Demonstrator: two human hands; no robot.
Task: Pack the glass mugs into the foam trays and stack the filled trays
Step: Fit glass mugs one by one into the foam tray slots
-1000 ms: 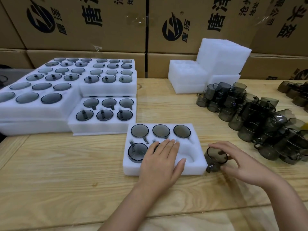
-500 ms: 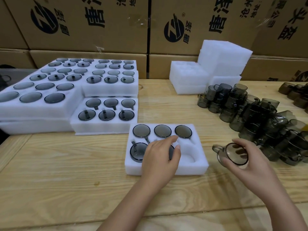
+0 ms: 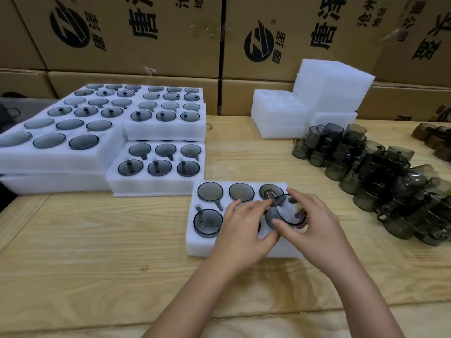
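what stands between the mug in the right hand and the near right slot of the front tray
No separate object shows. The right hand holds the mug tilted, directly over that corner of the front tray; only the left hand, reaching the mug's side, crowds the spot. The slot itself is hidden.

Left hand (image 3: 244,230) covers the tray's (image 3: 192,242) front-middle pocket; right hand (image 3: 314,230) plus its mug (image 3: 285,213) block the front-right one, so contents are unreadable. Mug pile (image 3: 390,186) on the right is smeared, no count possible. Brown mugs (image 3: 436,140) and left trays (image 3: 48,162) run off frame.
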